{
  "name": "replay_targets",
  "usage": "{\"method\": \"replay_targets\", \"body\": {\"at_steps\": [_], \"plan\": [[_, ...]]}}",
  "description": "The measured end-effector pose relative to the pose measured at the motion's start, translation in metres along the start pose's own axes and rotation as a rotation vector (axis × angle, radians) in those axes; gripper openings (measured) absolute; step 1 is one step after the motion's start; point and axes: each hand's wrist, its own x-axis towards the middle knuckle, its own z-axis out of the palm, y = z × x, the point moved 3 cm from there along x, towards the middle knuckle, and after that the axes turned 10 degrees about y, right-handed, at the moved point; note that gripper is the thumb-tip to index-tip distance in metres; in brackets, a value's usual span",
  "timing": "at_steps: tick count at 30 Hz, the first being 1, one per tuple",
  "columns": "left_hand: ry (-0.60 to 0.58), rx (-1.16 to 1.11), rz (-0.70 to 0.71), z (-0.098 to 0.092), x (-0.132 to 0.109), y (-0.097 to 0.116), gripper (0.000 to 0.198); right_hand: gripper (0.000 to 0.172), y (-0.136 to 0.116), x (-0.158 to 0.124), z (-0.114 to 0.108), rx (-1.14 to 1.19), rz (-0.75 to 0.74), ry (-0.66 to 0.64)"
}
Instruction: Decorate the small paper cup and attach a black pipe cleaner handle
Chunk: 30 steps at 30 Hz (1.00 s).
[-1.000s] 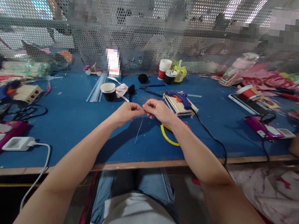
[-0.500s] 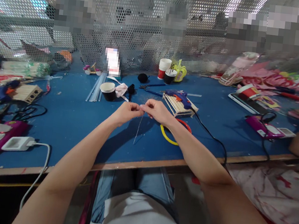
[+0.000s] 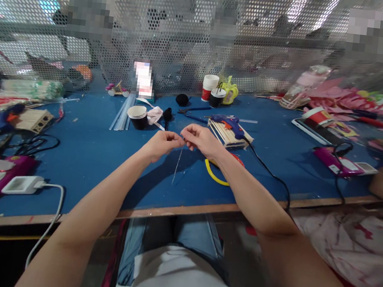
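Left hand [image 3: 161, 143] and right hand [image 3: 201, 140] pinch a thread [image 3: 177, 165] above the counter [image 3: 106, 161].
The hands meet fingertip to fingertip over the middle of the blue counter, each closed narrow on the thread's top end; the thread hangs down between them. Just right lies a yellow ring [image 3: 213, 176], partly under the right wrist. Farther off, a glue gun [image 3: 230, 122] rests on sticks [image 3: 225, 134]; a cup [image 3: 138, 116] stands far left of them, a mesh screen [image 3: 176, 31] behind.
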Motion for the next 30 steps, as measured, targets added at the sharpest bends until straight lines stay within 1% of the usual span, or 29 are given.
{"method": "replay_targets", "body": {"at_steps": [3,9,13,15,17,20,22,23,25,30], "plan": [[-0.018,0.013,0.001,-0.001,0.000,0.000,0.029,0.025,0.003,0.002,-0.001,-0.002,0.000,-0.031],[0.038,0.141,0.114,-0.004,0.001,0.001,0.028,0.030,0.000,0.000,-0.002,-0.149,-0.030,0.008],[0.061,0.170,0.131,-0.004,0.001,-0.001,0.027,0.033,0.000,-0.001,0.000,-0.184,-0.028,0.027],[0.063,0.167,0.128,-0.004,0.002,-0.001,0.027,0.033,0.002,-0.001,0.000,-0.153,-0.004,0.037],[0.041,0.136,0.105,-0.004,0.002,-0.002,0.027,0.033,0.004,0.000,0.001,-0.052,0.046,0.031],[0.006,0.064,0.050,-0.004,0.003,-0.003,0.026,0.032,0.007,0.002,0.002,0.134,0.122,-0.028],[-0.004,0.034,0.031,-0.004,0.003,-0.003,0.026,0.031,0.008,0.002,0.001,0.182,0.139,-0.070],[-0.007,0.027,0.029,-0.003,0.003,-0.003,0.027,0.030,0.008,0.003,0.001,0.174,0.135,-0.077],[-0.008,0.034,0.036,-0.003,0.002,-0.003,0.027,0.029,0.006,0.002,-0.001,0.106,0.105,-0.050],[0.015,0.071,0.065,-0.002,0.001,-0.001,0.024,0.032,-0.005,-0.002,0.000,-0.205,-0.042,0.076]]}}
